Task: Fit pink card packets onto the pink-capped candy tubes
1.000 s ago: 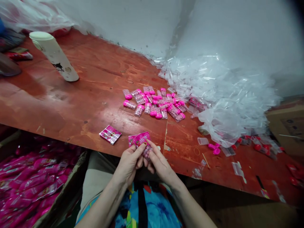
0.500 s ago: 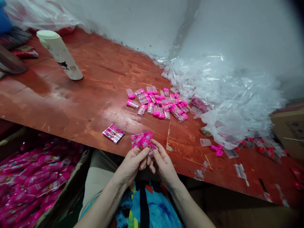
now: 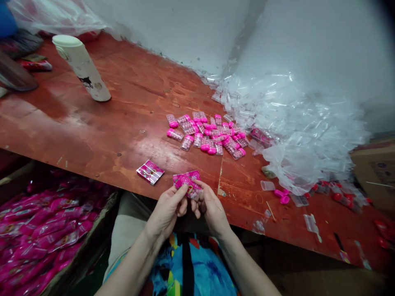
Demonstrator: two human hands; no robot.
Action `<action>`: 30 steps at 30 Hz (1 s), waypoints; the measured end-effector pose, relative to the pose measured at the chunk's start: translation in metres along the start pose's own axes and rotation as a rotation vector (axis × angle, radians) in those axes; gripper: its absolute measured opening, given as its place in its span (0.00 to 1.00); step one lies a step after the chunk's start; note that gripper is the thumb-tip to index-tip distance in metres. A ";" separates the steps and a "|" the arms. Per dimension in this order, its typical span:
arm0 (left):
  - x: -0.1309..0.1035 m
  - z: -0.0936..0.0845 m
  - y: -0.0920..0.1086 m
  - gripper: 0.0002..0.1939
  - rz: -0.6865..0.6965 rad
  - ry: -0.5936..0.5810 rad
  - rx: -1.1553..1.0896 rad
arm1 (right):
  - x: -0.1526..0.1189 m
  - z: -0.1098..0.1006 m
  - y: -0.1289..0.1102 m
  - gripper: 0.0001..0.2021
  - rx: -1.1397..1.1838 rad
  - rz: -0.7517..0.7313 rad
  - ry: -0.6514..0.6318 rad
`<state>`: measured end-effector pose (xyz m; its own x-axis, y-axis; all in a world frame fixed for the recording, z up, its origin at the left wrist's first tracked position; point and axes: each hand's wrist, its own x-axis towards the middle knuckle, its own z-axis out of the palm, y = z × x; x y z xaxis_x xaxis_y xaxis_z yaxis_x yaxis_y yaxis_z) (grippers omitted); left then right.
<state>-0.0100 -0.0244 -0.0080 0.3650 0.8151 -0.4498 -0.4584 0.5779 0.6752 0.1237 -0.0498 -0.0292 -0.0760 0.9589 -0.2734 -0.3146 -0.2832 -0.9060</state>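
At the table's front edge, a small pink printed wrapper (image 3: 185,179) is pinched between both hands. My left hand (image 3: 169,205) grips its left side, thumb on top. At its right side, my right hand (image 3: 212,209) closes on the wrapper, with fingers curled beneath. Something partly clear, with small beads, shows low in the wrapper between the hands; the fingers hide most of it. A stack of similar pink wrappers (image 3: 150,172) lies left of my hands. Beyond them is a heap of small clear candy bottles (image 3: 197,139) with pink caps and pale beads.
A cream flask (image 3: 88,72) stands at the back left of the red table (image 3: 123,131). Clear plastic containers (image 3: 296,111) are piled at the right against the wall. Several pink packets fill a box (image 3: 106,209) below the left edge. Pink caps (image 3: 282,196) lie at right.
My left thumb has shifted up and left on the wrapper, and more of its lower part shows between my hands. The view has moved slightly.
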 end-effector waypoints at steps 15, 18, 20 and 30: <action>-0.007 0.000 -0.001 0.18 0.030 0.008 -0.049 | -0.002 0.003 0.010 0.17 0.004 -0.032 0.020; -0.009 0.001 -0.001 0.16 0.087 0.095 0.017 | -0.003 0.004 0.013 0.17 0.044 -0.029 -0.006; -0.010 0.001 -0.002 0.16 0.144 0.187 0.099 | -0.003 0.006 0.014 0.17 0.077 -0.026 -0.027; -0.020 -0.002 0.008 0.36 0.224 0.400 0.156 | 0.001 0.021 0.024 0.17 0.153 0.002 -0.059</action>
<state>-0.0220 -0.0362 0.0052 -0.0836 0.8881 -0.4519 -0.3520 0.3980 0.8472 0.0963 -0.0556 -0.0441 -0.1313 0.9588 -0.2517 -0.4544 -0.2839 -0.8444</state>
